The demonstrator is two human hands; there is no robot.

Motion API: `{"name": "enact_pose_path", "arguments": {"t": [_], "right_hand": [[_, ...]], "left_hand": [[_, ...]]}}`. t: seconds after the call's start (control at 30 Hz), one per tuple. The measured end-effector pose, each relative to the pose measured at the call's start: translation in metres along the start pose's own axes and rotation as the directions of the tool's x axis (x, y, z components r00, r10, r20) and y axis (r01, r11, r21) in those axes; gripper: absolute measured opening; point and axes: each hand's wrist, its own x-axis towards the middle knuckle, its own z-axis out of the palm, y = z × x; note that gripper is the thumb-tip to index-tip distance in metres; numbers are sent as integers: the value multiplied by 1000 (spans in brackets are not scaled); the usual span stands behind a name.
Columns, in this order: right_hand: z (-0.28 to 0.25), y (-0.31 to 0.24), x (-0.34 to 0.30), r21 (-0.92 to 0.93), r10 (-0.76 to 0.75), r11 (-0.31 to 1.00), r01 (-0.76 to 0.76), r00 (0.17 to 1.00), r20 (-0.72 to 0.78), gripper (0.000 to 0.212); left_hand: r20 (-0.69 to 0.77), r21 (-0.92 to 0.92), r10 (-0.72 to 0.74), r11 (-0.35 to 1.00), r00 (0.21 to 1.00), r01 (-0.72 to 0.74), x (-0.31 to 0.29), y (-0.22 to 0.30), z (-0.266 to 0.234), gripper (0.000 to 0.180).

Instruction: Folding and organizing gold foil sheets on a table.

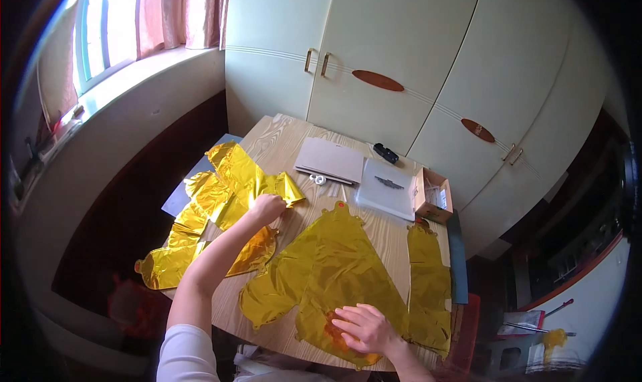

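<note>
Several flat, uninflated gold foil balloons lie on the wooden table. My right hand point(364, 328) rests with fingers extended on the near end of the large middle balloon point(334, 268). My left hand point(269, 208) is closed at the right side of the crumpled foil balloons point(231, 191) on the left. Its fingertips face away, so what they grip, if anything, is hidden. A long, narrow gold foil balloon point(429, 285) lies along the right edge, beyond my right hand.
At the back are a stack of beige sheets point(329, 159), white rings point(317, 179), a black object point(386, 153) and a clear plastic sleeve point(384, 198) with a dark piece on it. A wooden box point(433, 205) stands at the back right. Pale cabinets point(394, 21) rise behind the table point(267, 138).
</note>
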Motion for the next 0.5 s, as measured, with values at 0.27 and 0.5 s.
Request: {"name": "enact_pose_path", "arguments": {"t": [0.27,0.5], "right_hand": [[-13,-7,-7,88,98,992,-87,987,-130,29],[-13,-10,35,46,114,993,-105,951,-289,48]], "left_hand": [[-199,-309,-174,945,964,107,12,31,-137,25],[-31,-605,17,795,999,-32,-62,98,-179,31]]}}
